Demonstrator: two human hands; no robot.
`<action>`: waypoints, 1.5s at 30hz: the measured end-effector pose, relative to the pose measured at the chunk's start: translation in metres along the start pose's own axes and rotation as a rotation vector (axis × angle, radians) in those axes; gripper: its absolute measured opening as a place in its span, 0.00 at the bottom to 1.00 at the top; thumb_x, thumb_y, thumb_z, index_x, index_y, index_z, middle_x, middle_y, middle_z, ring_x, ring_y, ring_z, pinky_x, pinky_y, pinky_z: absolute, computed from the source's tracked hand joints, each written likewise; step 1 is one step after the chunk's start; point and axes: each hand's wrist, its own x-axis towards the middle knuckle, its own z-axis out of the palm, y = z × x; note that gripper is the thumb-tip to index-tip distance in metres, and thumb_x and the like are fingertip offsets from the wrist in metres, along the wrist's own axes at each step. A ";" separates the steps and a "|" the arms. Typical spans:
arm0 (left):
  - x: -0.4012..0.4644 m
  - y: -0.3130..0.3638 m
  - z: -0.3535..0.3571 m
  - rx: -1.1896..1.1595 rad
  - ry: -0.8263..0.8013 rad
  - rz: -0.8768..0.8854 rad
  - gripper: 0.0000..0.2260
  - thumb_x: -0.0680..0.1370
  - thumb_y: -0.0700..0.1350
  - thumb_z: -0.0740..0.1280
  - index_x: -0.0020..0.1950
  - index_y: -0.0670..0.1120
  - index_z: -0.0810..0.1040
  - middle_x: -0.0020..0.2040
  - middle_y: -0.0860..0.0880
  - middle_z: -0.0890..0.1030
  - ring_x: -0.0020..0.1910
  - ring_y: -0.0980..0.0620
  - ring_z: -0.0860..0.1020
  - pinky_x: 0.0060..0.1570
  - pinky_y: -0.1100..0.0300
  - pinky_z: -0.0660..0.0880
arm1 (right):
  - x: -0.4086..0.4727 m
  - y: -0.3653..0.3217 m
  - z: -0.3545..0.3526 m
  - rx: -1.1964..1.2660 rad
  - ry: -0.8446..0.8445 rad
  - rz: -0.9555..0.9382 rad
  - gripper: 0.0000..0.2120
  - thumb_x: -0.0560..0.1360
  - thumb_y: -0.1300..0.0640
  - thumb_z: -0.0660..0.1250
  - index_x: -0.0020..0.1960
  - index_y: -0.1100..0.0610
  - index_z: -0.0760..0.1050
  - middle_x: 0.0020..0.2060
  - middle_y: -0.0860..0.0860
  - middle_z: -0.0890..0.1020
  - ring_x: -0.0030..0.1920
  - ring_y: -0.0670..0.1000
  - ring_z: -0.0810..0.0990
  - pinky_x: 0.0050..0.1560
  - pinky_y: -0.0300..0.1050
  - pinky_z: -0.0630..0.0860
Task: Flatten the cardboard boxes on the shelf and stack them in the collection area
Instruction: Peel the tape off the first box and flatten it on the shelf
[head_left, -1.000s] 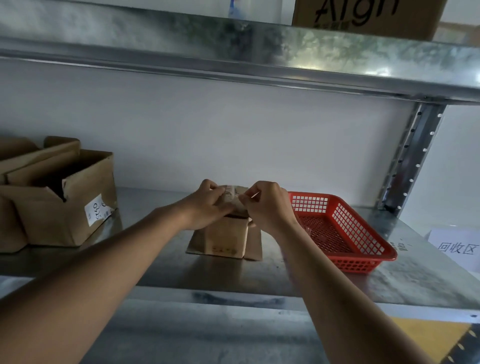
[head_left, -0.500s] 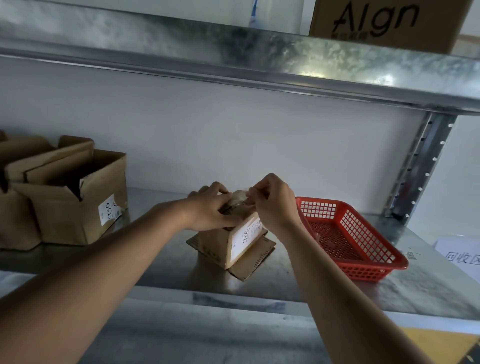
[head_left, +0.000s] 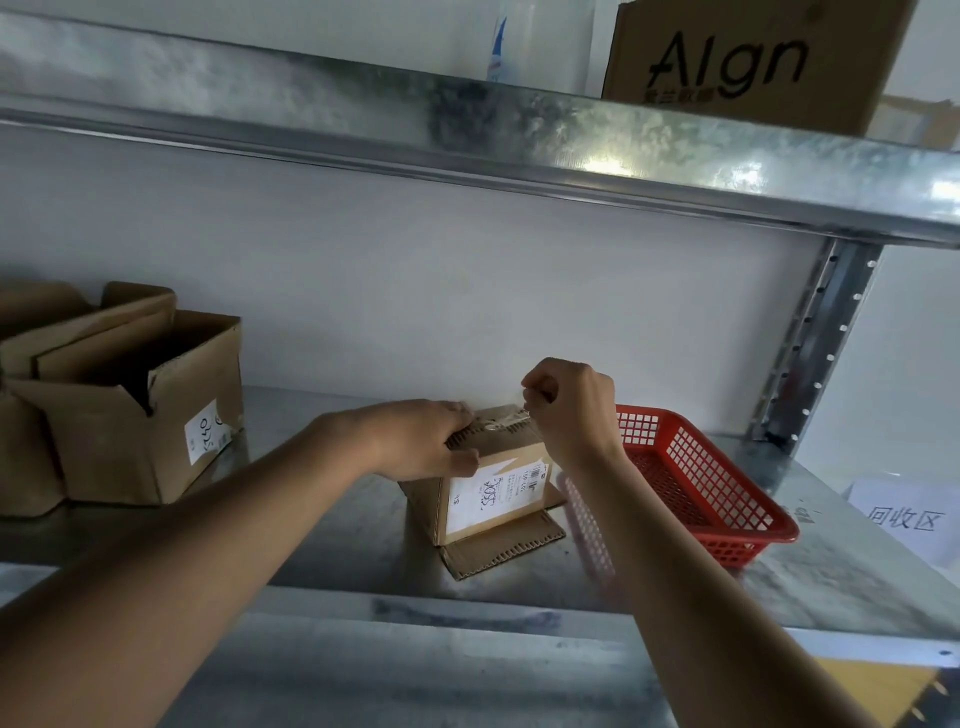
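Two hands on small box (head_left: 493, 483), right hand (head_left: 569, 410) apparently peeling tape (head_left: 506, 418)

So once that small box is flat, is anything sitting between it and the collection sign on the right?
Yes: the red basket stands on the shelf directly between the small box and the sign.

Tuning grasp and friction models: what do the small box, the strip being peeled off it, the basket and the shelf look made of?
Small box: brown corrugated cardboard, matte; fluting shows along the flap edges.
Strip: likely clear plastic tape; glossy, see-through, pinched by the right hand.
Basket: red moulded plastic by its look, an open grid.
Shelf: galvanised steel, probably; grey, mottled sheen.
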 end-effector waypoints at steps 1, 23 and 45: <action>0.000 0.002 0.001 0.016 0.002 -0.004 0.33 0.83 0.63 0.59 0.84 0.48 0.59 0.82 0.52 0.63 0.77 0.49 0.67 0.74 0.51 0.66 | 0.000 -0.001 0.000 -0.016 -0.012 -0.068 0.11 0.77 0.68 0.68 0.49 0.57 0.87 0.40 0.50 0.87 0.40 0.49 0.84 0.41 0.40 0.79; -0.007 0.002 0.023 0.034 0.043 0.021 0.34 0.85 0.66 0.44 0.85 0.49 0.45 0.85 0.49 0.44 0.83 0.54 0.41 0.79 0.61 0.39 | 0.011 -0.003 0.010 -0.177 -0.476 -0.105 0.11 0.78 0.63 0.73 0.56 0.51 0.86 0.51 0.49 0.86 0.49 0.51 0.84 0.50 0.47 0.83; 0.000 0.020 0.004 0.005 -0.031 -0.008 0.26 0.85 0.58 0.51 0.84 0.58 0.53 0.85 0.50 0.55 0.82 0.47 0.57 0.80 0.50 0.54 | 0.007 0.010 -0.010 -0.186 -0.488 -0.289 0.15 0.79 0.67 0.65 0.55 0.52 0.87 0.53 0.50 0.87 0.53 0.51 0.83 0.55 0.51 0.82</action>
